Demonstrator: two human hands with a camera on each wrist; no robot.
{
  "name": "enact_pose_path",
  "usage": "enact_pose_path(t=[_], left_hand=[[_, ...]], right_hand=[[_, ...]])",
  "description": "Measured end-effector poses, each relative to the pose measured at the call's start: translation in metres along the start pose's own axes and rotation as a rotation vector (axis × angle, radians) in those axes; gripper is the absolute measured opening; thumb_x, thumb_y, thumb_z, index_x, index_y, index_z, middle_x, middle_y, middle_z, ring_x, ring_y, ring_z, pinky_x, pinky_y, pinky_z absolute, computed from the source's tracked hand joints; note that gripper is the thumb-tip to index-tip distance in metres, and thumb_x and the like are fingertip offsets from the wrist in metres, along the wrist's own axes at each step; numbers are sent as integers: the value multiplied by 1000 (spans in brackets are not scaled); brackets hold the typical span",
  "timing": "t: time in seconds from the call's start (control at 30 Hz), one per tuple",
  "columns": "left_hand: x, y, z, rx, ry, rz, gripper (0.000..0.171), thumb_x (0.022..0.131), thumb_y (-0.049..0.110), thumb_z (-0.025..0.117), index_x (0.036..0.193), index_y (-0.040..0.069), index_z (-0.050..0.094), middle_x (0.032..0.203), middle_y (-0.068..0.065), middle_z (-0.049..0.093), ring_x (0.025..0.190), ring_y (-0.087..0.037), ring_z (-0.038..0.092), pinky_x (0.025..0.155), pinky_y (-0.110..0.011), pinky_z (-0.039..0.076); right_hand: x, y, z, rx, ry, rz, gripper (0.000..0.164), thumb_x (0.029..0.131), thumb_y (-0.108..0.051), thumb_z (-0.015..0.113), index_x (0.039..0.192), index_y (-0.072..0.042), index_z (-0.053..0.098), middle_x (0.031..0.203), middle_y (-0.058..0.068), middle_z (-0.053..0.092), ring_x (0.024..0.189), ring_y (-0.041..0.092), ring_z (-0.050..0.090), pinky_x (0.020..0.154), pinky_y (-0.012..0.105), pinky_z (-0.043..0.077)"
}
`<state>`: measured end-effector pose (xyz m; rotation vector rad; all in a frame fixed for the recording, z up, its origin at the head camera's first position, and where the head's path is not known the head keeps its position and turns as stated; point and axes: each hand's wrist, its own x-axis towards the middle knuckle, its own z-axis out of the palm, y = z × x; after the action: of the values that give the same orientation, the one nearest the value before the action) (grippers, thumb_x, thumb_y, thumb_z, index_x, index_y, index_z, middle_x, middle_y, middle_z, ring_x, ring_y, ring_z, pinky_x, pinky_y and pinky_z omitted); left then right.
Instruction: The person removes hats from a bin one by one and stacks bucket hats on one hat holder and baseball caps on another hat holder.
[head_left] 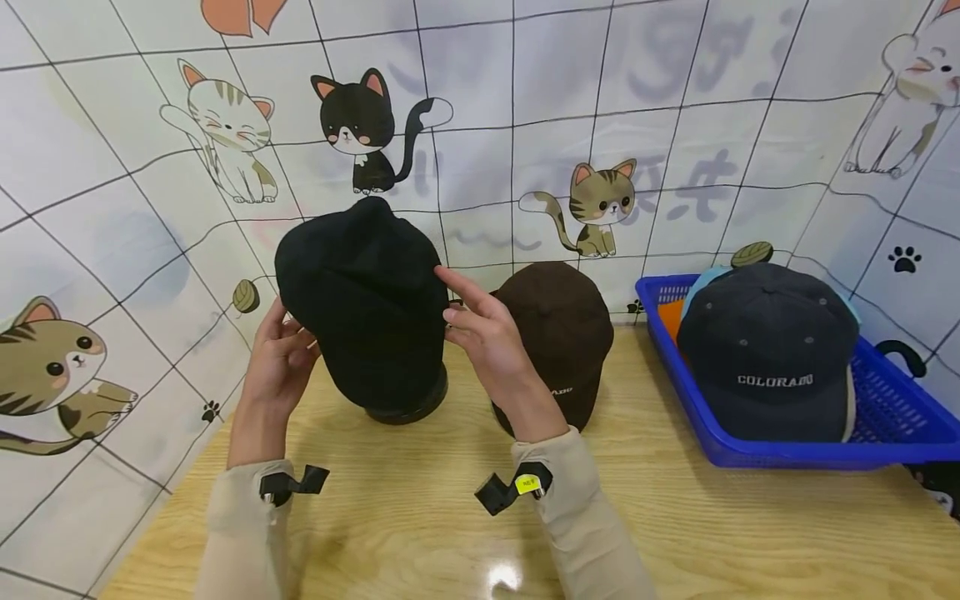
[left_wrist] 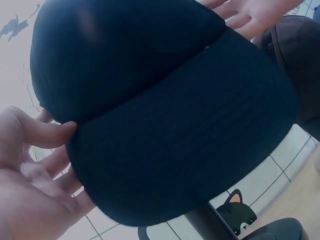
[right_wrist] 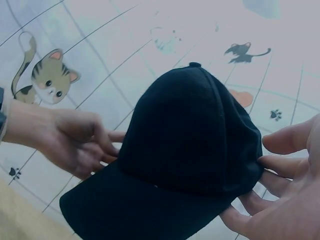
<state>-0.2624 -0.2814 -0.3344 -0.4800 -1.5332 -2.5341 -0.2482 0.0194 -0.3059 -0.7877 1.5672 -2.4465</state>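
A plain black baseball cap (head_left: 360, 300) sits tilted over a black stand (head_left: 408, 408), whose round base shows beneath the brim in the head view. My left hand (head_left: 281, 358) pinches the cap's left edge; in the left wrist view its thumb (left_wrist: 55, 134) lies where crown meets brim, the other fingers below. On the opposite side my right hand (head_left: 487, 333) touches the crown with fairly straight fingers (right_wrist: 280, 167). The brim (left_wrist: 185, 135) points toward me and down. In the left wrist view the stand's pole (left_wrist: 215, 222) runs down from under it.
Just right of the right hand, a dark brown cap (head_left: 558, 325) stands on the wooden table (head_left: 420, 517). Farther right, a blue plastic basket (head_left: 892, 400) holds a dark cap (head_left: 768, 350) lettered COLORADO, with light blue and orange items behind it. A cat-print wall (head_left: 480, 150) closes off the back.
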Motion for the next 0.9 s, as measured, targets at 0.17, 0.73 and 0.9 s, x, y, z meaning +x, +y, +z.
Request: enact_pose_path(t=[0.17, 0.73, 0.9], left_hand=[[0, -3, -6, -29, 83, -48, 69, 101, -18, 29, 154, 22, 47, 89, 4, 68, 85, -12, 61, 94, -35, 39], [5, -7, -10, -90, 292, -334, 72, 104, -11, 27, 164, 29, 22, 94, 8, 66, 71, -11, 53, 103, -36, 24], [7, -10, -10, -31, 303, -367, 62, 104, -9, 27, 157, 24, 31, 95, 8, 64, 69, -10, 50, 101, -36, 26]], right_hand=[[5, 13, 2, -18, 7, 44, 61, 102, -6, 49, 161, -14, 37, 171, 1, 24, 149, 28, 38, 119, 50, 36], [12, 38, -1, -1, 78, 147, 62, 101, -4, 49, 161, -16, 37, 170, 5, 25, 153, 31, 36, 121, 53, 34], [13, 41, -1, -16, 120, 173, 60, 101, -4, 50, 160, -16, 40, 172, 4, 20, 159, 30, 22, 121, 54, 34]])
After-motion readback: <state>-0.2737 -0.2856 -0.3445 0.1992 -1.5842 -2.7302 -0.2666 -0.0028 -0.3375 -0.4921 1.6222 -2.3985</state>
